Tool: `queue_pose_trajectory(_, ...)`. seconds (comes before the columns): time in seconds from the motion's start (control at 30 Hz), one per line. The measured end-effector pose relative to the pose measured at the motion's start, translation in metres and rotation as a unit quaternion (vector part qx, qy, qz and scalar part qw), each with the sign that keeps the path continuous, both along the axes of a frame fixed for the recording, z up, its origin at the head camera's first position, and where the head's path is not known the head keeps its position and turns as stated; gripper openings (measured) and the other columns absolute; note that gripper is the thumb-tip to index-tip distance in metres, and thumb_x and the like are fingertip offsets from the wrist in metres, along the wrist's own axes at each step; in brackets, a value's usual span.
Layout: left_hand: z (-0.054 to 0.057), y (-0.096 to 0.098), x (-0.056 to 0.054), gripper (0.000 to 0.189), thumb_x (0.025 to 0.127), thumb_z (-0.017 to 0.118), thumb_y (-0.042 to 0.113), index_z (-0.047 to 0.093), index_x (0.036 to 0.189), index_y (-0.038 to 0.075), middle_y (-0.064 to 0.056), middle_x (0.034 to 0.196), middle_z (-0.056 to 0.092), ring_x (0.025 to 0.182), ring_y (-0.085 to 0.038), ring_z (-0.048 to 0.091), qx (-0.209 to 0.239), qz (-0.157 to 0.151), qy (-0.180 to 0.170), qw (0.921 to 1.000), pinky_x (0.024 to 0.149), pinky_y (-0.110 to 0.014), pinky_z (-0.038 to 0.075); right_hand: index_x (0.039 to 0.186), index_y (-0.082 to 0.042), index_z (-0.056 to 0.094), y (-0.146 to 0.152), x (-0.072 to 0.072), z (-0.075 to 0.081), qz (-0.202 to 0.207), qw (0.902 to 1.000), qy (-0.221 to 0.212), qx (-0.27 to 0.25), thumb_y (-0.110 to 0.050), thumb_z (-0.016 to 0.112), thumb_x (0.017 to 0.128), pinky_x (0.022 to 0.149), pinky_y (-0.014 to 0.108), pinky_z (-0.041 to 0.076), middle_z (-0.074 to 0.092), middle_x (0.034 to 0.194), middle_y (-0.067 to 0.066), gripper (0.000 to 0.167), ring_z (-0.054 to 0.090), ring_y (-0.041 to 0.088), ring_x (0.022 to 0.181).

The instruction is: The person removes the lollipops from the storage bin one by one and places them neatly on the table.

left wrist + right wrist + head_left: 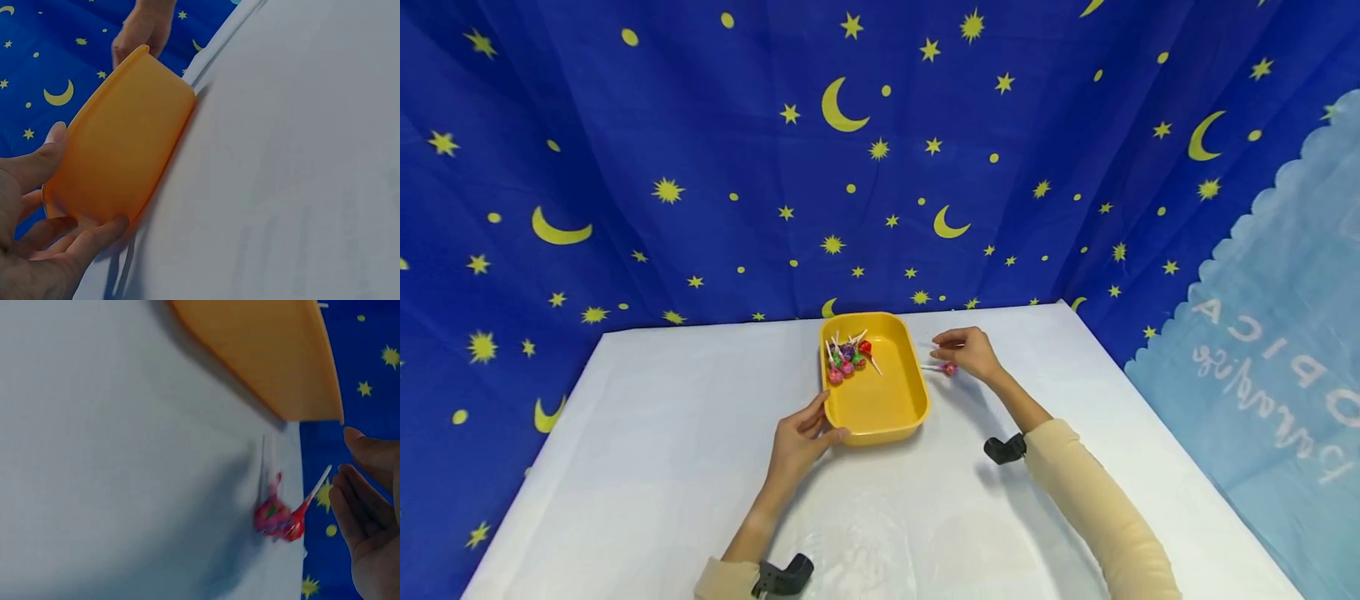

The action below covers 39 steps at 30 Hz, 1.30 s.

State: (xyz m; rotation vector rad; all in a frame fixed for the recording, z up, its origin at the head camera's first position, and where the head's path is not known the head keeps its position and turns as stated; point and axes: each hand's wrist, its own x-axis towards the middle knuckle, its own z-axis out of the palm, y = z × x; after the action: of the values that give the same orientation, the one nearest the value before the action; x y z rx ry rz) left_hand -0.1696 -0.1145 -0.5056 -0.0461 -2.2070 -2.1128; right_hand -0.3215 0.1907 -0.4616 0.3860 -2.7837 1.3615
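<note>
A yellow plastic tray [880, 408] stands on the white table. My left hand [797, 442] grips its near left corner, the thumb at the rim and fingers against the outer wall. Several wrapped lollipops [847, 357] lie bunched in the tray's far left part. To the right of the tray, my right hand [967, 350] hovers above a pink lollipop [951, 368] on the table. The right wrist view also has a red lollipop [296, 526] beside the pink one, its stick tilted up near my fingertips. Thumb and fingers there are apart, with nothing between them.
A white cloth covers the table [647, 450]. Behind it hangs a blue curtain [737, 150] with yellow moons and stars. A light blue cloth [1285, 333] with lettering hangs on the right. Black wrist cameras [1004, 450] sit at both sleeves.
</note>
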Motion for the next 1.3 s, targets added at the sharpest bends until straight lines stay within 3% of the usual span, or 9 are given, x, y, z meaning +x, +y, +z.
queue_pose_trajectory(0.33, -0.001, 0.003, 0.000, 0.070, 0.079, 0.081, 0.006, 0.048, 0.140, -0.001, -0.021, 0.147, 0.042, 0.130, -0.037, 0.049, 0.016, -0.013, -0.009, 0.9998, 0.103, -0.033, 0.046, 0.109, 0.008, 0.071, -0.047, -0.014, 0.023, 0.084, 0.9963, 0.003, 0.021, -0.005, 0.077, 0.082, 0.081, 0.033, 0.062, 0.072, 0.105, 0.022, 0.030, 0.070, 0.029, 0.092)
queue_pose_trajectory(0.5, 0.000, 0.003, 0.000, 0.070, 0.078, 0.082, 0.009, 0.049, 0.140, 0.001, -0.020, 0.147, 0.043, 0.130, -0.035, 0.050, 0.008, -0.005, -0.013, 0.9999, 0.102, -0.031, 0.046, 0.113, 0.007, 0.070, -0.067, -0.024, 0.031, 0.097, 0.9943, -0.020, 0.041, -0.006, 0.076, 0.084, 0.082, 0.030, 0.061, 0.070, 0.112, 0.023, 0.032, 0.069, 0.027, 0.095)
queue_pose_trajectory(0.73, -0.001, 0.002, 0.000, 0.068, 0.079, 0.082, 0.009, 0.051, 0.139, 0.002, -0.019, 0.145, 0.046, 0.129, -0.034, 0.051, 0.011, -0.002, -0.020, 0.9997, 0.102, -0.032, 0.046, 0.110, 0.008, 0.071, -0.085, -0.035, 0.037, 0.129, 0.9890, -0.009, 0.072, -0.004, 0.075, 0.083, 0.078, 0.030, 0.061, 0.071, 0.107, 0.025, 0.029, 0.071, 0.027, 0.091)
queue_pose_trajectory(0.97, -0.002, 0.001, 0.001, 0.068, 0.079, 0.080, 0.003, 0.050, 0.139, 0.001, -0.020, 0.144, 0.047, 0.129, -0.034, 0.051, 0.010, -0.001, -0.021, 0.9997, 0.102, -0.030, 0.047, 0.113, 0.008, 0.069, -0.096, -0.045, 0.033, 0.125, 0.9874, -0.034, 0.090, -0.006, 0.076, 0.084, 0.085, 0.033, 0.060, 0.070, 0.110, 0.024, 0.032, 0.070, 0.029, 0.097)
queue_pose_trajectory(1.3, -0.003, 0.001, 0.000, 0.068, 0.077, 0.081, 0.002, 0.051, 0.138, 0.000, -0.019, 0.143, 0.049, 0.128, -0.034, 0.052, 0.016, 0.000, -0.016, 0.9998, 0.101, -0.028, 0.047, 0.102, 0.002, 0.075, -0.113, -0.056, 0.026, 0.112, 0.9822, -0.048, 0.143, -0.005, 0.078, 0.082, 0.080, 0.026, 0.060, 0.075, 0.100, 0.015, 0.022, 0.070, 0.022, 0.091)
